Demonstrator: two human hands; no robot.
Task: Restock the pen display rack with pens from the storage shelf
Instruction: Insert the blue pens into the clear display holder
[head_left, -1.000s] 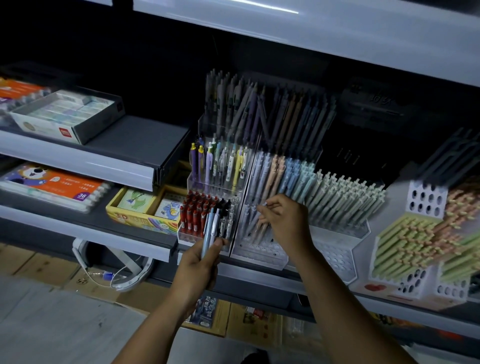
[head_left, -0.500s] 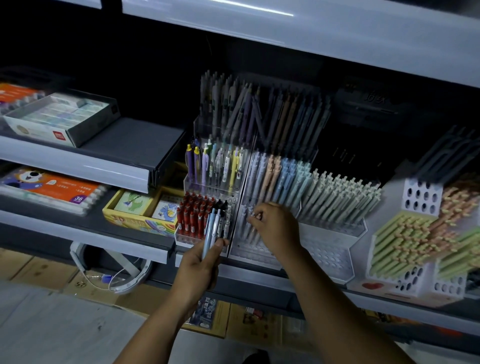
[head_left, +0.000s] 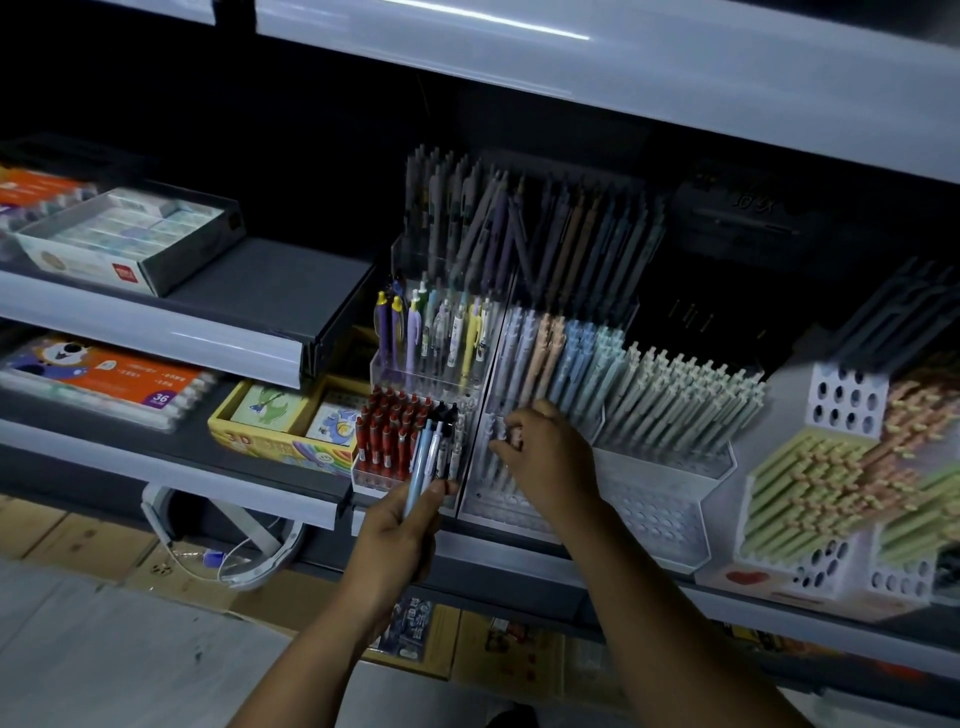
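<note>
A: Left hand: state of grip?

B: Fingers and thumb clamped round a pen bundle, pale blue and white barrels. The grip is on the lower ends, thumb across the front.

A: Long axis of the bundle?

B: Near upright, leaning a little to the right and away from the person. Clicker ends are up. The upper ends overlap the front tier of the pen display rack, in front of the red pens and a few black-capped ones beside them.

A: Right hand?

B: Reaching into the front right compartment of the same rack. Fingers curled, tips among pale pens standing there. Motion blur; I cannot tell whether the grip is on a pen or merely touching them.

A: Orientation of the racked stock?

B: All of it stands tip down, tilted back toward the shelf wall. Pastel pens are in the tier behind the right hand, and mint-green pens are in the white holder just to their right.

A: Surroundings?

B: A yellow box sits on the shelf left of the rack, touching or nearly so. Cardboard cartons lie on the floor below.
</note>
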